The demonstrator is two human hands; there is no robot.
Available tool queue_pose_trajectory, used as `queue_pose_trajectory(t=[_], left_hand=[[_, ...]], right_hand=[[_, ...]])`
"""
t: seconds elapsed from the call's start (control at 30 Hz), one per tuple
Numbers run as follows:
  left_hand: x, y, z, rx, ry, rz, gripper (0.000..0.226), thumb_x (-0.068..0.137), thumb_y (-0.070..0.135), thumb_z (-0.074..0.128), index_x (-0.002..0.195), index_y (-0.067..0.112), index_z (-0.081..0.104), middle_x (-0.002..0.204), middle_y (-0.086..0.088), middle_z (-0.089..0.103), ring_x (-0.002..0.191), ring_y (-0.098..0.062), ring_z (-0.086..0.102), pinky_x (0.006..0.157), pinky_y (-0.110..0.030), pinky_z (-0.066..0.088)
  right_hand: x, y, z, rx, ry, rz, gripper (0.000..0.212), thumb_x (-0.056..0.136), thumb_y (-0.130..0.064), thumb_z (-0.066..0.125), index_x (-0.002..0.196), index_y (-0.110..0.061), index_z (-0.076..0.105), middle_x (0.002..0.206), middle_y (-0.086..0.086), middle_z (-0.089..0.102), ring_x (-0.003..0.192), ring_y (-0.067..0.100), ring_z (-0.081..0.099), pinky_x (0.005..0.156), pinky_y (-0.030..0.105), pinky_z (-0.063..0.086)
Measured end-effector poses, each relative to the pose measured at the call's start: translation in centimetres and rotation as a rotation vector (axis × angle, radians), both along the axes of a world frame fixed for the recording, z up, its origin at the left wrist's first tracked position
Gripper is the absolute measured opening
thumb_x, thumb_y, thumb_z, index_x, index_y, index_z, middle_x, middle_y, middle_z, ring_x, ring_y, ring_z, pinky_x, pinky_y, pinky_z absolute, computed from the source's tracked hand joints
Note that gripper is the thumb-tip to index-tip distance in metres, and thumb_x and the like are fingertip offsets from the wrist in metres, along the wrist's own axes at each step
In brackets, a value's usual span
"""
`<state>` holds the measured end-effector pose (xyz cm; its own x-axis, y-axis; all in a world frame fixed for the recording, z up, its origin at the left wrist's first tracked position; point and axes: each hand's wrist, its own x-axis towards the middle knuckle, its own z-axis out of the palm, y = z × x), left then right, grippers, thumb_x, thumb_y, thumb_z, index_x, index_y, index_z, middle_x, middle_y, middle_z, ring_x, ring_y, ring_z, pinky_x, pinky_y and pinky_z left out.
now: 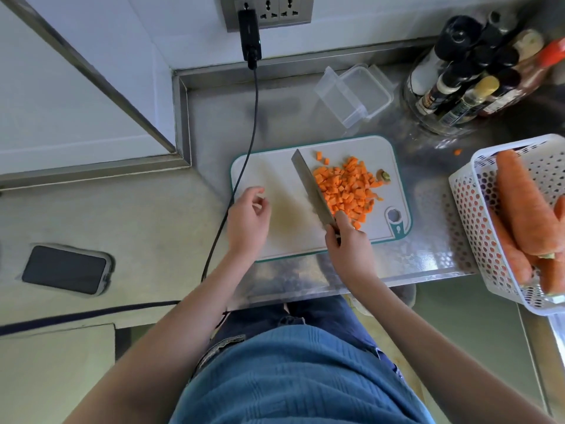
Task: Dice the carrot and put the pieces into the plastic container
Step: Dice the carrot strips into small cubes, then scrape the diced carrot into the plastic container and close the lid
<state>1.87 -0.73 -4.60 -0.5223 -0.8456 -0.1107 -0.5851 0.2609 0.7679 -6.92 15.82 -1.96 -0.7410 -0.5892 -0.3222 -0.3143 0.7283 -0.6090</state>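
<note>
**Dicing looks done; container not yet filled**

The carrot pieces (347,189) lie heaped on the right half of the cutting board (269,179), a stem end at the heap's far edge. The right hand (348,243) grasps the knife (312,188), blade against the heap; the left hand (249,217) hovers with fingers relaxed, empty. The plastic container (356,94) sits empty near the desk's back edge. Transfer remains. The steel desk (428,258) also carries a basket (477,215) of whole carrots at its right edge and bottles at the back right corner.
</note>
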Motion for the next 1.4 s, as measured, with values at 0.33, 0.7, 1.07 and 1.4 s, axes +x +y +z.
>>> queue_pose_trajectory(t=[0.33, 0.7, 1.07, 1.4], left_hand=[[-18.6, -7.1, 2.9, -0.673, -0.273, -0.793, 0.079, 0.082, -0.001, 0.059, 0.149, 0.016, 0.019, 0.154, -0.006, 0.022, 0.140, -0.025, 0.024, 0.105, -0.040, 0.031], [-23.0, -7.8, 4.4, -0.867, -0.381, -0.994, 0.012, 0.088, 0.009, 0.055, 0.098, 0.011, 0.060, 0.113, -0.009, 0.061, 0.117, -0.028, 0.050, 0.113, -0.046, 0.013], [-8.3, -0.7, 3.9, -0.830, -0.041, -0.713, 0.018, 0.070, 0.014, 0.052, 0.085, 0.016, 0.061, 0.072, -0.003, 0.056, 0.063, -0.026, 0.057, 0.037, -0.026, 0.036], [-2.0, 3.1, 1.7, -0.579, -0.464, -0.625, 0.049, 0.037, -0.003, 0.082, 0.081, 0.009, 0.065, 0.060, -0.004, 0.054, 0.042, -0.023, 0.050, 0.035, -0.020, 0.026]], right_hand=[[-0.1, 1.1, 1.1, -0.116, -0.041, -0.271, 0.015, 0.099, -0.018, 0.044, 0.085, -0.014, 0.039, 0.056, -0.003, 0.051, 0.047, 0.026, 0.044, 0.042, 0.029, 0.025], [-1.0, 2.0, 0.7, -0.157, -0.050, -0.414, 0.018, 0.097, -0.018, 0.046, 0.081, -0.016, 0.038, 0.055, 0.000, 0.049, 0.046, 0.031, 0.045, 0.040, 0.035, 0.034], [-2.0, 3.6, -0.3, -0.202, -0.035, -0.562, 0.018, 0.094, -0.021, 0.048, 0.079, -0.017, 0.037, 0.061, 0.011, 0.051, 0.054, 0.041, 0.053, 0.052, 0.049, 0.048], [-1.8, 4.0, -0.8, -0.222, -0.118, -0.506, 0.019, 0.096, -0.020, 0.046, 0.082, -0.012, 0.036, 0.063, 0.017, 0.050, 0.047, 0.034, 0.048, 0.041, 0.036, 0.039]])
